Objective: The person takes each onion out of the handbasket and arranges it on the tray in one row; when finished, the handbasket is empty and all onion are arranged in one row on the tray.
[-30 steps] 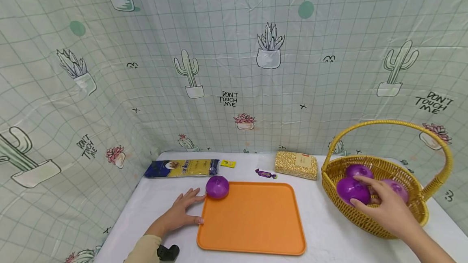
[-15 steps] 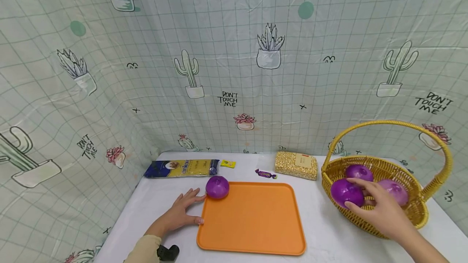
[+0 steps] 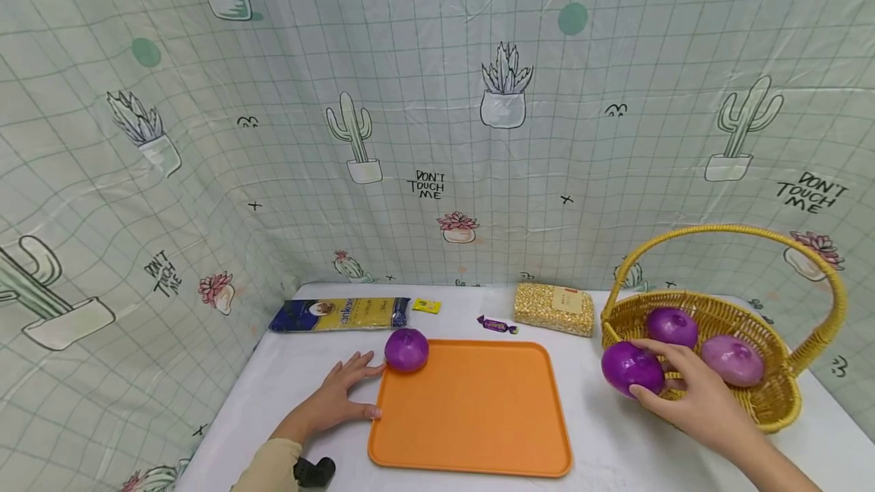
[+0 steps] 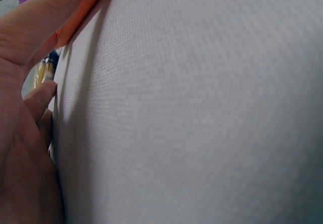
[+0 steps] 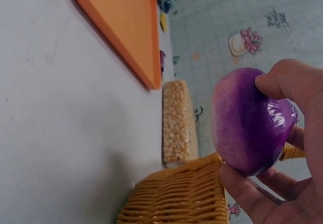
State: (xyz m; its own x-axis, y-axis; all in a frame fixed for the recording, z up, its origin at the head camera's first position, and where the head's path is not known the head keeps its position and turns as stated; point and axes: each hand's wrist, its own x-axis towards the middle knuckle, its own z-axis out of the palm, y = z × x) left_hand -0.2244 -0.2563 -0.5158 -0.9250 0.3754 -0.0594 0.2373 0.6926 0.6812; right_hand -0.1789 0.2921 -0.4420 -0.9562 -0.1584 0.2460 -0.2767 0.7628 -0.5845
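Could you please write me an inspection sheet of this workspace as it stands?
Surface: white table.
Job's things: orange tray with one purple onion at its far left corner; yellow wicker basket holding two onions; a third held onion at its rim.
Clutter: pasta packet, corn packet, wrapped candy, yellow sachet.
Hands: left hand flat beside the tray; right hand grips the held onion.
Cables: nothing seen.
Surroundings: cactus-print curtain.

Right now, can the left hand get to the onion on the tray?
Probably yes. The left hand rests flat on the table against the tray edge, and the onion sits at the near corner just beyond its fingertips, with nothing between them.
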